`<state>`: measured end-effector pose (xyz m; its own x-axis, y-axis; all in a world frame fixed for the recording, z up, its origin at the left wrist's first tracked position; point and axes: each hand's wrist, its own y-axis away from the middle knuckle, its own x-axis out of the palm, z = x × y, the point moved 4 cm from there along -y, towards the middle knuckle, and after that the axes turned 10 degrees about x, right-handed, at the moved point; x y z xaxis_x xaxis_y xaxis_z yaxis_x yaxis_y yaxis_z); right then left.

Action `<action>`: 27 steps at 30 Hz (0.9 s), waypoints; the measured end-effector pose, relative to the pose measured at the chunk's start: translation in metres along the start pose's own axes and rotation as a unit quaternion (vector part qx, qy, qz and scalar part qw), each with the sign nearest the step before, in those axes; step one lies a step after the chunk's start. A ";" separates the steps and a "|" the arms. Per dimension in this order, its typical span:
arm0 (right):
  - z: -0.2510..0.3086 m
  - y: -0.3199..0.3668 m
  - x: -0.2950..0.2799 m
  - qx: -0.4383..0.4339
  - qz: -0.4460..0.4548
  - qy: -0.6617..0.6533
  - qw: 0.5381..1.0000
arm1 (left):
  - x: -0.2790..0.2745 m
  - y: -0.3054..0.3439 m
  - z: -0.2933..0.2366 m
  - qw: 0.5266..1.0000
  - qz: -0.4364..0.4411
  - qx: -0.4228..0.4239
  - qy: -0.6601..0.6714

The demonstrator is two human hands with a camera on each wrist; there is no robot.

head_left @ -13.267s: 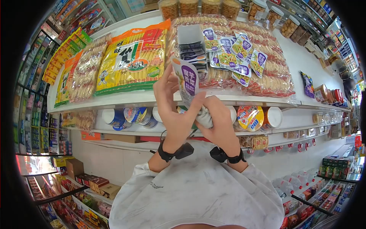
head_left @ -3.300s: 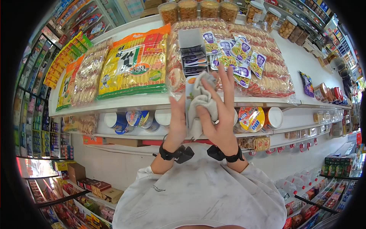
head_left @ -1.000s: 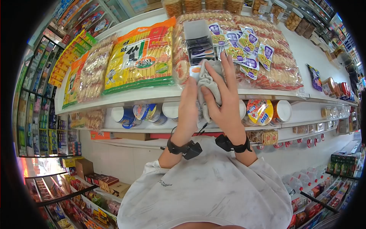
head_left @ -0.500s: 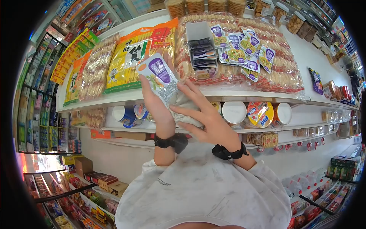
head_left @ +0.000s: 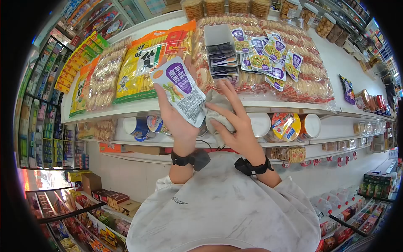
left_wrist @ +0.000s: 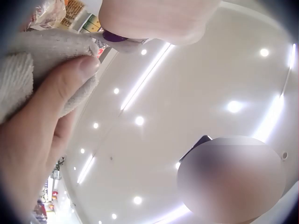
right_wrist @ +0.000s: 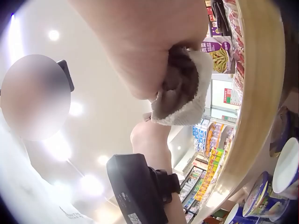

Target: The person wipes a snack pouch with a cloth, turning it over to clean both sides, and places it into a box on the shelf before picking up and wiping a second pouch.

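Note:
In the head view my left hand point(head_left: 178, 122) holds a white and purple snack packet point(head_left: 178, 90) tilted across the palm, thumb at its left edge and fingers mostly behind it. My right hand point(head_left: 241, 130) grips a crumpled grey cloth point(head_left: 218, 113) beside the packet's lower right edge. The left wrist view shows the cloth point(left_wrist: 51, 51) under the right thumb, with the left hand point(left_wrist: 159, 18) above. In the right wrist view the cloth point(right_wrist: 187, 105) bunches beneath the right hand point(right_wrist: 140, 42). An open grey box point(head_left: 220, 42) of upright packets stands behind the hands, loose packets point(head_left: 275, 54) to its right.
Large bags of rice crackers point(head_left: 145, 65) and wrapped biscuits point(head_left: 302, 80) lie on the white shelf top point(head_left: 147, 107). Instant noodle tubs point(head_left: 286, 126) stand one shelf below. Clear jars point(head_left: 325, 25) line the back, and a dark purple bag point(head_left: 347, 88) lies to the right.
One second ago the hands were close together over the packet and cloth. The left hand has since swung left, turning the packet's printed face up, and the cloth has moved right off its lower part.

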<state>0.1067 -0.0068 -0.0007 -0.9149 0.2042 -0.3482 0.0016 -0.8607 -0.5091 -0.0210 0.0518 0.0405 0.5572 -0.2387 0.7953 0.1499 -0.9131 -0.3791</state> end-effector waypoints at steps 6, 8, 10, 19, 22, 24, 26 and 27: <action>0.017 0.003 0.009 -0.056 0.033 -0.011 0.998 | 0.000 0.008 0.010 0.998 0.044 -0.040 -0.022; 0.019 0.001 0.002 -0.059 0.000 0.028 0.998 | 0.002 0.009 0.018 0.994 0.076 -0.076 0.023; 0.018 0.001 -0.002 -0.058 -0.029 0.046 0.997 | 0.004 0.019 0.016 0.984 0.103 -0.059 -0.132; 0.025 -0.010 -0.023 -0.045 -0.119 0.112 0.985 | 0.009 0.048 0.035 0.965 0.121 -0.185 -0.141; 0.025 -0.010 -0.027 -0.048 -0.151 0.139 0.978 | 0.008 0.050 0.042 0.959 0.130 -0.240 -0.077; 0.023 -0.013 -0.031 -0.037 -0.174 0.149 0.973 | 0.012 0.052 0.042 0.957 0.142 -0.217 -0.131; 0.021 -0.016 -0.033 -0.027 -0.178 0.145 0.973 | 0.012 0.051 0.044 0.955 0.146 -0.206 -0.153; 0.020 -0.016 -0.034 -0.021 -0.181 0.143 0.973 | 0.008 0.051 0.047 0.956 0.142 -0.208 -0.149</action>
<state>0.1299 -0.0099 0.0354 -0.7093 0.6167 -0.3413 -0.2776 -0.6895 -0.6690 0.0298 0.0192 0.0055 0.7448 -0.4486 0.4941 -0.3457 -0.8926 -0.2893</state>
